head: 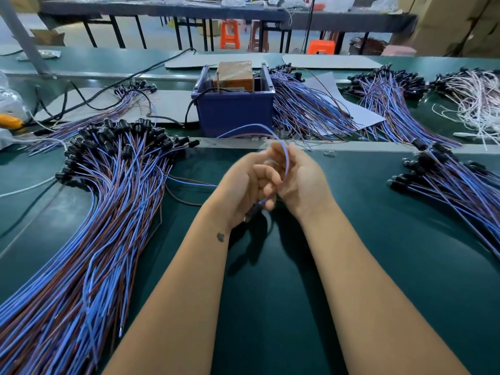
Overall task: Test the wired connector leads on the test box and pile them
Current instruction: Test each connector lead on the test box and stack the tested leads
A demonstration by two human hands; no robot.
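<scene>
On the left of the green counter (378, 266) we see the big pile of blue-and-brown leads (89, 226), its black connectors (119, 136) all turned the same way, toward the far edge; we take this for the sorted stack, kept within easy reach of the left arm. Moving to the middle, our left hand (243, 185) holds the black connector end of a single lead (284, 155), fingers curled round it low near the palm, while the right hand (300, 180) pinches the wires higher up with its fingers closed on them. The wires loop up and over toward the blue test box (235, 109) just beyond, which suggests the free ends are being steered to its contacts, though motion blur keeps us from telling whether they touch. Behind and right of the box lie more fanned bundles (311, 112), and at the near right another heap (454, 180), probably the supply awaiting test.
</scene>
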